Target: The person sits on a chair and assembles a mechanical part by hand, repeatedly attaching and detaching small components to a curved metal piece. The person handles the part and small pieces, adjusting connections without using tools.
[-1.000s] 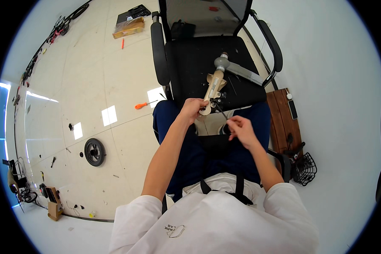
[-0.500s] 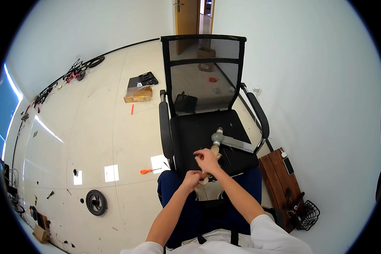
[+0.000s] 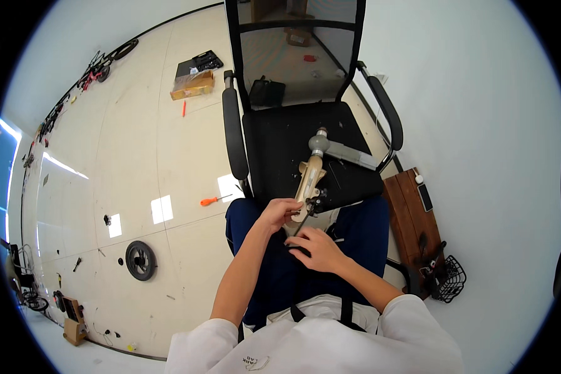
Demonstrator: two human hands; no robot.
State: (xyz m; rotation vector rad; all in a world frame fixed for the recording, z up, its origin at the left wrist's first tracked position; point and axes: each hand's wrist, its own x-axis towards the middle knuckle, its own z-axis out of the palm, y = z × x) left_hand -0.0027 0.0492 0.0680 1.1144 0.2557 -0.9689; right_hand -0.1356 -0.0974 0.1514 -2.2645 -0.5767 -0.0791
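A cream-coloured metal frame piece (image 3: 309,181) lies over the front of the black chair seat (image 3: 271,146), its near end reaching out between my knees. A grey tube joint (image 3: 320,144) with a flat grey arm is attached at its far end. My left hand (image 3: 279,215) is closed around the near end, fingertips beside a small black fitting (image 3: 318,201). Just nearer to me, my right hand (image 3: 320,250) pinches a thin dark rod (image 3: 304,222) that slants up toward that fitting. The rod's exact kind and its tip are hard to make out.
Chair armrests (image 3: 233,134) flank the seat, where a thin dark stick (image 3: 335,176) lies. On the floor at left are an orange screwdriver (image 3: 210,201), a small wheel (image 3: 141,260) and a cardboard box (image 3: 193,86). A brown wooden board (image 3: 408,202) carries a phone at right.
My view has tipped downward. My right hand has drawn back toward me from over the frame piece, now below my left hand, uncovering the piece and the thin rod.
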